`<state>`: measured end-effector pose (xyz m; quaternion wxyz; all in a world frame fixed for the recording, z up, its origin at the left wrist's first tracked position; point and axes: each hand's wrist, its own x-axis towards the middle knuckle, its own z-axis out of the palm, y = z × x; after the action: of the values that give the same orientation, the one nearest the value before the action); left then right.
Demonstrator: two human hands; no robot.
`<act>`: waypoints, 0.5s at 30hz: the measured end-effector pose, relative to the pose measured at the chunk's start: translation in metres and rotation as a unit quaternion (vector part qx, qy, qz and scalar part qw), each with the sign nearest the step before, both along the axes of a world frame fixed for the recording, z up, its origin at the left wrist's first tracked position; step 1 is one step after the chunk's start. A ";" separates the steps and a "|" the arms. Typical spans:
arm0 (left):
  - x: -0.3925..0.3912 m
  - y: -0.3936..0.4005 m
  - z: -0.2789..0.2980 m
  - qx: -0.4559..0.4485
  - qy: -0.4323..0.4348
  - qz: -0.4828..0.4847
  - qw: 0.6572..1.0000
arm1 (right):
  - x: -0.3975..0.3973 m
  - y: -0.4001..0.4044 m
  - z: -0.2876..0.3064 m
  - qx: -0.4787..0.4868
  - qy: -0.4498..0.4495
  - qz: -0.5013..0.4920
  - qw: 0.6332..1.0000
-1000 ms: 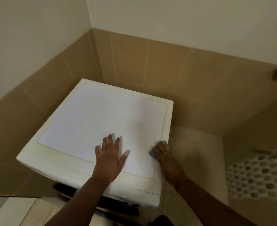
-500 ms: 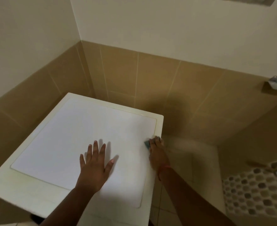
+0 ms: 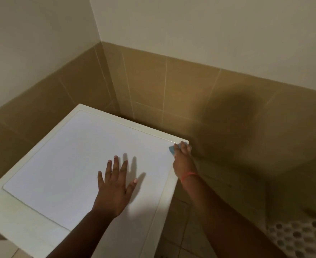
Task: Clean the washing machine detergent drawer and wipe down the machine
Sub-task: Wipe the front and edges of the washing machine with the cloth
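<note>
The white washing machine (image 3: 64, 164) fills the lower left, seen from above; only its flat top shows, and the detergent drawer is out of view. My left hand (image 3: 114, 185) rests flat on the top, fingers spread. My right hand (image 3: 183, 159) presses a small blue cloth (image 3: 172, 149) onto the far right corner of the top, fingers curled over it. Most of the cloth is hidden under that hand.
Tan tiled walls (image 3: 149, 81) close in behind and to the left of the machine. Beige floor tiles (image 3: 190, 229) lie to its right. A pebble-patterned surface (image 3: 298, 237) shows at the bottom right.
My right hand has slid the blue cloth along the right edge from the front part to the far right corner. My left hand stays flat on the top.
</note>
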<state>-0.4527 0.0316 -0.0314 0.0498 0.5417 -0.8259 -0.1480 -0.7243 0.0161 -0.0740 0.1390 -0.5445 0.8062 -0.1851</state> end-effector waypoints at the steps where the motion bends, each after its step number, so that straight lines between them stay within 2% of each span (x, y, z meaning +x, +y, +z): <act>1: -0.005 0.002 -0.002 0.001 -0.001 0.003 1.000 | -0.012 -0.011 0.000 0.005 0.001 0.007 1.000; 10: -0.021 0.012 -0.009 0.019 -0.023 0.044 0.999 | -0.005 0.019 -0.010 -0.078 0.018 0.117 0.990; 15: -0.023 0.011 0.001 0.011 -0.044 0.058 0.997 | -0.039 -0.044 0.003 -0.009 0.026 0.105 0.994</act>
<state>-0.4760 0.0421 -0.0301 0.0162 0.5951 -0.7929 -0.1302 -0.7634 -0.0275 -0.0705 0.1314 -0.6319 0.7463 -0.1628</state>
